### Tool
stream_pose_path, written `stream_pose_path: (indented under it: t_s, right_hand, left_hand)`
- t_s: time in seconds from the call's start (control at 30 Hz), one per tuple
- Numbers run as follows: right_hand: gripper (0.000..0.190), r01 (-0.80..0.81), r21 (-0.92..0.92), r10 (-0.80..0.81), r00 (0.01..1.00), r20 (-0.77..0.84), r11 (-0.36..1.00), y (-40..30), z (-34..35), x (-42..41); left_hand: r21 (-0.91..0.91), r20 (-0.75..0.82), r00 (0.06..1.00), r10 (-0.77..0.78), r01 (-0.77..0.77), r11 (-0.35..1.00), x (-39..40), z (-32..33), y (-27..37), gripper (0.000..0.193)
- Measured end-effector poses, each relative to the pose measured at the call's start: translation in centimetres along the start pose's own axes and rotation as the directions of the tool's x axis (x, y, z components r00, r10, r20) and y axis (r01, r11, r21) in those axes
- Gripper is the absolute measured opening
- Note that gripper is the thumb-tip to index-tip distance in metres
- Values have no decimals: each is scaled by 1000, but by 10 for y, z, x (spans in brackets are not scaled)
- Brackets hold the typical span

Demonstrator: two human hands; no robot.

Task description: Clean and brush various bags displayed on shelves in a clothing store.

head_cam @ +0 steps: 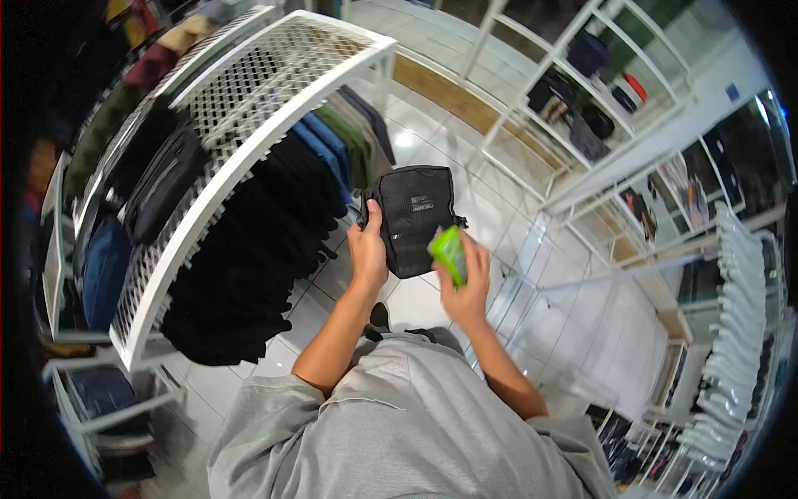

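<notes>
My left hand (pixel 368 249) grips the left side of a small black fabric bag (pixel 414 215), thumb on its front face. The bag is held up over the tiled floor and bears pale writing on its front. In my right hand (pixel 467 274) is a bright green object (pixel 450 252), blurred, perhaps a brush or a pack; I cannot tell which. It is close to the bag's lower right corner, and whether the two touch is unclear.
To the left stands a white metal rack (pixel 262 137) with black trousers (pixel 249 249) and jeans (pixel 324 146) hanging below. Another black bag (pixel 168 181) lies on its mesh top. White hangers (pixel 729 349) line a rail at right. Shelves (pixel 561 62) with bags stand at upper right.
</notes>
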State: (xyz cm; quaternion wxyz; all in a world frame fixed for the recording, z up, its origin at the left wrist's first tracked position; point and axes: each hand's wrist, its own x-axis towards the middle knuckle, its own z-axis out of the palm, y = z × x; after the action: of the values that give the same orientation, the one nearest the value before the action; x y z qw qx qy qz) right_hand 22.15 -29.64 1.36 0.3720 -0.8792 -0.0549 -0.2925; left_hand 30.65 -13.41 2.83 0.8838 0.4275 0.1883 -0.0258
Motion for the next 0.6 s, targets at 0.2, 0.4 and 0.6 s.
stream_pose_path:
  t_s: [0.2,0.4,0.6]
  right_hand:
    - [61,-41,-64,32,990,-137,997,-5,-1,26]
    - [70,188,51,-189,981,29,981,-56,-22,-66]
    - [67,-85,43,90,989,-120,995,-53,-25,-69]
  left_hand:
    - [74,-92,988,126,-119,990,-31,-27,-19,54]
    - [8,-44,979,201,-201,980,-76,-32,-10,52]
    - [50,-91,981,173,-169,984,-139,-75,-23,50]
